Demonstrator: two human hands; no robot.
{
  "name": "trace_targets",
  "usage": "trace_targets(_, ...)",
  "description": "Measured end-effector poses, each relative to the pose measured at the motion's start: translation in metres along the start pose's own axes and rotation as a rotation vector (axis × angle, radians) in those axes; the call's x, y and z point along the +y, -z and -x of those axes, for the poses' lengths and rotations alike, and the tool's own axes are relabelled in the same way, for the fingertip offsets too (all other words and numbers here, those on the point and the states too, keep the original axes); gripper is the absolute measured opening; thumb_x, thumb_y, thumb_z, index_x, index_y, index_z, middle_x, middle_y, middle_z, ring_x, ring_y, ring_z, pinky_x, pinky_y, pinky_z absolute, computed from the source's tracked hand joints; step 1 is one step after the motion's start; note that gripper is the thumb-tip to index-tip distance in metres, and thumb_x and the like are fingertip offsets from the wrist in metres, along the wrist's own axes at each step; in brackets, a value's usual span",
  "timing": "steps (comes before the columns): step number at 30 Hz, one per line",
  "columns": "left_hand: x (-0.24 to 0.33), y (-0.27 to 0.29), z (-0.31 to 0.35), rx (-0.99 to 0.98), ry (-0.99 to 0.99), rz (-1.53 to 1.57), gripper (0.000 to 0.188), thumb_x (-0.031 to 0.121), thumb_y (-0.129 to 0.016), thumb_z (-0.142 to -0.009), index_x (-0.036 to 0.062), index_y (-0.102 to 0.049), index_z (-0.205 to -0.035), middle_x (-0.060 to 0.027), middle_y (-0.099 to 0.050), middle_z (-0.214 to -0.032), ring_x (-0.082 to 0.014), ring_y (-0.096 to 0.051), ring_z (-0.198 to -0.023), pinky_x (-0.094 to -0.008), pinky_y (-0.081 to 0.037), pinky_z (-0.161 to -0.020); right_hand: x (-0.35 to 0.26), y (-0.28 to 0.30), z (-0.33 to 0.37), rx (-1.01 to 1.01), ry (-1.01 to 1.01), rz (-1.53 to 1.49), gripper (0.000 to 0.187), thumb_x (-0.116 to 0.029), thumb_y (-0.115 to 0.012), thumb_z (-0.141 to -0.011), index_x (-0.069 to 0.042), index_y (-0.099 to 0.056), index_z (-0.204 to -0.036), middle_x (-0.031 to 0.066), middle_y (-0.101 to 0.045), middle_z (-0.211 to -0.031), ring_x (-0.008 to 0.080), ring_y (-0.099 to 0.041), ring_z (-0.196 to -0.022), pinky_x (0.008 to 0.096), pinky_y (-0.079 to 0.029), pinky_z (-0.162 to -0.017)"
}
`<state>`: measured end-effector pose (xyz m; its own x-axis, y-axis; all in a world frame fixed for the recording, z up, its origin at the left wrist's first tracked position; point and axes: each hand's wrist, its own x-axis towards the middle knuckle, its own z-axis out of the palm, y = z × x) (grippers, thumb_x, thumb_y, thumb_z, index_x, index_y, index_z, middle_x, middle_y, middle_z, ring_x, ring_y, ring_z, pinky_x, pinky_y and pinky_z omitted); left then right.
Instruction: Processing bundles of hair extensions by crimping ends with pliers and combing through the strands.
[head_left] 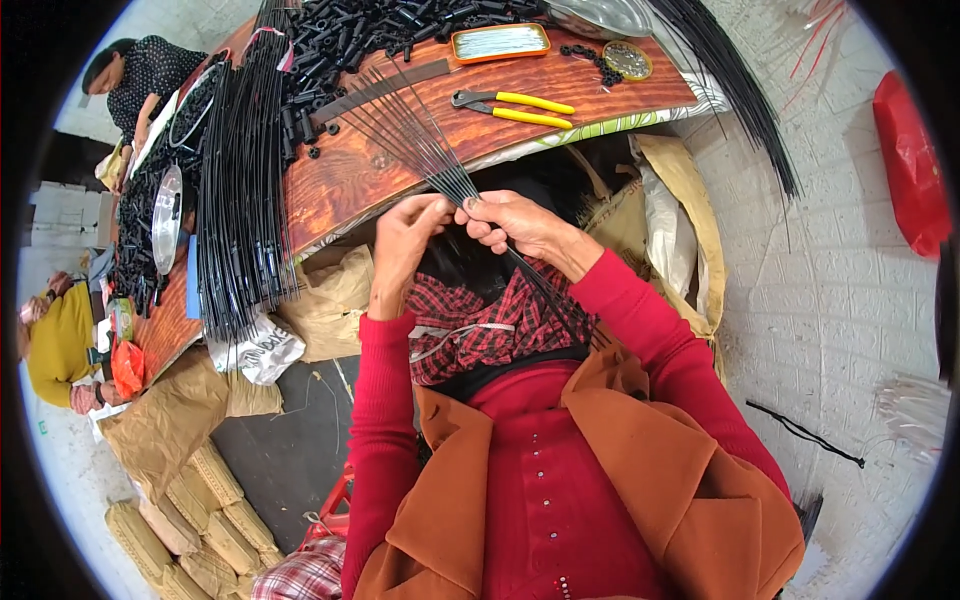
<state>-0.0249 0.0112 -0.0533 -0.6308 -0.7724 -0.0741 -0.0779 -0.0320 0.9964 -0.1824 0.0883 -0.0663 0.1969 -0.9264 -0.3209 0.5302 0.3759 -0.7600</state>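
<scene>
My right hand (522,226) is wrapped round a bundle of thin dark rods (452,180). The rods fan out over the wooden table at their far ends, and their near ends run down past my wrist toward my lap. Just left of the bundle is my left hand (408,240), its fingers curled in a pinch; what they hold, if anything, is too small to make out. Beyond the hands, cutting pliers with yellow handles (520,108) lie on the table (340,185). A flat dark metal strip (385,88) lies partly behind the fanned rods.
Black tubular parts (370,30) heap at the back, beside an orange tray of thin pale pins (500,42) and a round yellow tin (627,60). Long black rods (240,190) hang over the table's left edge. Two other people sit at far left. Brown paper sacks (690,200) stand below.
</scene>
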Motion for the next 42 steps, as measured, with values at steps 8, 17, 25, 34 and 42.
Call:
trace_targets(8,0.003,0.011,-0.016,0.348,-0.625,-0.598,0.040,0.009,-0.063,-0.072,-0.0022,-0.051,-0.109,-0.0046,-0.058,-0.087,-0.0093,-0.051,-0.074,-0.0231,-0.043,-0.068,-0.025,-0.032,0.018,-0.181,0.078,-0.040,0.026,-0.030,-0.047,-0.089,-0.005,-0.048,-0.086,-0.0063,-0.037,-0.059,0.0005,-0.031,-0.045,0.0146,-0.026,-0.039)
trace_targets(17,0.023,-0.004,0.000,-0.179,-0.217,0.002,0.016,0.008,-0.046,-0.085,0.0004,-0.055,-0.096,0.0009,-0.052,-0.077,-0.0085,-0.047,-0.071,-0.0234,-0.040,-0.066,-0.048,-0.046,0.036,-0.281,0.087,-0.033,0.027,-0.030,-0.046,-0.089,-0.004,-0.049,-0.084,-0.0042,-0.038,-0.055,0.0017,-0.031,-0.041,0.0146,-0.026,-0.035)
trace_targets(25,0.033,0.005,0.013,-0.582,0.010,-0.082,0.018,0.014,-0.045,-0.088,0.0010,-0.054,-0.096,-0.0051,-0.059,-0.081,-0.0119,-0.052,-0.079,-0.0255,-0.040,-0.072,-0.083,-0.044,0.049,-0.309,0.209,-0.022,0.029,-0.030,-0.044,-0.090,-0.003,-0.049,-0.084,-0.0042,-0.039,-0.053,-0.0001,-0.030,-0.037,0.0133,-0.027,-0.033)
trace_targets(34,0.082,0.060,-0.131,-0.052,-0.884,-0.789,0.029,-0.004,-0.055,-0.067,0.0035,-0.056,-0.095,-0.0107,-0.060,-0.093,-0.0293,-0.057,-0.087,-0.0328,-0.046,-0.074,-0.074,-0.051,0.025,-0.167,0.486,0.336,0.028,-0.028,-0.039,-0.092,-0.003,-0.050,-0.085,-0.0028,-0.041,-0.056,0.0023,-0.034,-0.042,0.0155,-0.030,-0.040)
trace_targets(42,0.002,0.081,-0.192,-0.185,-0.812,-0.944,0.029,-0.001,-0.042,-0.071,0.0035,-0.051,-0.098,-0.0131,-0.054,-0.107,-0.0291,-0.049,-0.103,-0.0303,-0.037,-0.089,-0.005,-0.029,-0.022,0.181,0.407,0.475,0.022,-0.021,-0.041,-0.089,-0.003,-0.052,-0.083,-0.0019,-0.044,-0.056,0.0062,-0.041,-0.048,0.0214,-0.035,-0.046)
